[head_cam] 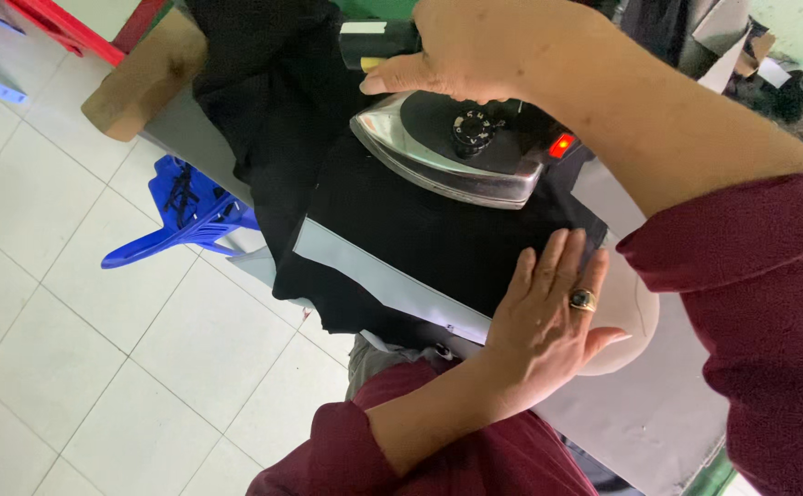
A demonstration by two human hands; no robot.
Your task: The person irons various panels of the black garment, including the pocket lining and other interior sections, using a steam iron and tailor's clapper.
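Leftmost, a blue plastic chair (185,216) stands on the floor beside the black garment (420,239) spread on the bench (658,413). Left hand (548,317) lies flat, open, on the garment's near edge, just below the iron (456,147). Right hand (470,46) grips the iron's handle on the cloth; pressing looks underway, with bunched fabric beyond likely unpressed.

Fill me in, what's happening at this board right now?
A person in maroon sleeves is ironing. The right hand holds the handle of a silver iron, its red light lit, sitting on a black garment with a grey stripe. The left hand lies flat on the cloth near the board's edge. A blue plastic chair stands on the tiled floor.
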